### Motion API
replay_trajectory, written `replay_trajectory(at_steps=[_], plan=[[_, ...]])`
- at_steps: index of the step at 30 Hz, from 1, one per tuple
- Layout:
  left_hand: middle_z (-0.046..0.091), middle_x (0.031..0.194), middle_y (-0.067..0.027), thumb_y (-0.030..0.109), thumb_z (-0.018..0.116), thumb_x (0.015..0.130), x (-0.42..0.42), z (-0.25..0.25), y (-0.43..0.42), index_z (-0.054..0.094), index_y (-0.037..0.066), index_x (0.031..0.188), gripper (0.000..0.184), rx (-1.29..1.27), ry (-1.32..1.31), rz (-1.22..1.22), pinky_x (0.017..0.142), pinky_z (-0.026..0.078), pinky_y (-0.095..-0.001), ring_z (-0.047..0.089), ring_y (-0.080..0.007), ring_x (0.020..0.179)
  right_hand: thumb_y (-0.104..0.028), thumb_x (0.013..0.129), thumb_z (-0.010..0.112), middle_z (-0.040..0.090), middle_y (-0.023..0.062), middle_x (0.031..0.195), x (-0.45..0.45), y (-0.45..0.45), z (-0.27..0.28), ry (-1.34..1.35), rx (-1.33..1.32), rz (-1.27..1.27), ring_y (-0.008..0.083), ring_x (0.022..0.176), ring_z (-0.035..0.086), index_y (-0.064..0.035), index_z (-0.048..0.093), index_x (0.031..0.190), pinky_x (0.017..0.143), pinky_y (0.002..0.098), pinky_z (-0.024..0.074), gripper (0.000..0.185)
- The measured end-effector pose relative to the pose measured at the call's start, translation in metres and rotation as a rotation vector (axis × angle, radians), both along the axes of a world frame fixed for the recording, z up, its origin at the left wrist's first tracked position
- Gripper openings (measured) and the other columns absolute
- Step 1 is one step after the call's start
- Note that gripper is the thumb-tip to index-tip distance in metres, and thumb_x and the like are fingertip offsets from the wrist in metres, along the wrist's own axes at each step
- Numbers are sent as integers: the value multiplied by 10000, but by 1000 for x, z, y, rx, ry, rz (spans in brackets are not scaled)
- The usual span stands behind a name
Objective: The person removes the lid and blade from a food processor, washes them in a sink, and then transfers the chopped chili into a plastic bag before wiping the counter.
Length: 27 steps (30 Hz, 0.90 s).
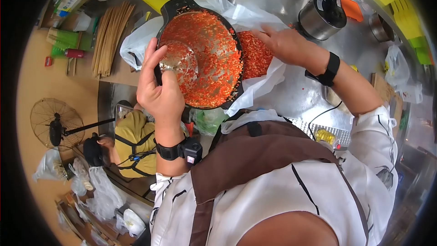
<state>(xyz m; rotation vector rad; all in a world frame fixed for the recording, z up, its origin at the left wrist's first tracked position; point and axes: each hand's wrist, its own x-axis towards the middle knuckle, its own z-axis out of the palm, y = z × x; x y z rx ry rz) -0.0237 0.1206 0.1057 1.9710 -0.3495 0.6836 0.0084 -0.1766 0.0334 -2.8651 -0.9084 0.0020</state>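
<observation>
A pot [218, 64] with a black rim and side handle is tilted over on its side, its inner wall coated with chopped red chili and pale bits. My left hand [159, 86] grips its left rim, thumb on the inside and fingers along the outside. Just right of the pot, a white plastic bag [273, 75] lies spread around a heap of chopped red chili [256, 54]. Over the far right edge of this heap is my right hand [287, 45], fingers stretched out and holding nothing visible; whether its fingertips touch the chili I cannot tell.
A steel appliance with a black top [322, 16] stands on the metal counter [305, 105]. Wooden sticks [111, 38] lie in a bundle at left. Beyond them are a fan [55, 125] and a person in a yellow top [134, 141]. A yellow oil bottle [325, 135] is near my apron.
</observation>
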Motion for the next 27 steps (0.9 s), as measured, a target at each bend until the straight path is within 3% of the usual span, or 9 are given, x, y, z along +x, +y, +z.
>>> replay_trajectory(at_steps=[6,10,13,15,16,18,22,24,27], plan=[[554,1239,-209,-138,394,719,24,3,19,614,-86,1053,403,-38,83,-88,1009,378,-341,519,-256,1177,-11,781,541,418,200,1332,26,36,37,163,194,-259,372,992,579,-77,363,1363,804,431,497,612],[551,1245,-199,-146,406,746,27,3,15,584,-60,1121,424,-140,125,-126,995,399,-356,536,-259,1152,-4,795,517,476,213,1287,46,30,-1,-20,462,-86,365,1190,465,-70,422,1334,995,394,393,551],[538,1247,-173,-159,370,762,29,-2,19,480,-51,1260,521,-212,255,-132,1005,396,-356,531,-258,1143,33,718,497,536,199,939,17,43,51,69,722,41,392,905,529,5,520,979,790,443,439,264],[482,1303,-193,-140,362,768,36,-12,27,429,-74,1297,538,-216,289,-140,1020,380,-379,480,-267,1199,-40,757,551,541,178,952,-6,30,61,-28,764,83,377,920,533,6,531,980,790,427,444,228],[464,1319,-198,-127,367,770,37,-14,25,415,-78,1308,543,-258,306,-147,1018,383,-379,468,-273,1209,-104,827,564,579,173,1013,-26,12,72,31,749,60,348,946,558,0,546,1094,808,396,455,288],[471,1309,-189,-87,359,768,35,-11,19,415,-69,1314,549,-267,332,-180,1001,394,-368,483,-271,1186,-174,881,558,610,168,1075,-65,-32,108,416,712,-163,299,974,587,-8,518,1217,845,358,459,377],[477,1304,-181,-65,360,734,36,-10,-2,442,-40,1313,585,-259,357,-208,995,384,-353,484,-259,1179,-256,866,597,632,175,1080,-115,-168,77,447,748,-626,270,966,611,9,552,1177,832,368,469,411],[476,1306,-179,-59,360,728,37,-12,-20,448,-42,1309,587,-243,350,-211,1011,367,-354,477,-263,1186,-279,849,597,632,192,1082,-145,-251,60,302,488,-862,294,981,604,29,556,1162,837,378,466,440],[474,1310,-176,-48,365,727,34,-14,-49,456,-49,1300,581,-55,280,-136,1025,349,-351,471,-267,1195,-139,841,548,646,196,1024,-184,-388,4,27,387,-1243,310,934,615,9,589,1117,861,358,465,316]])
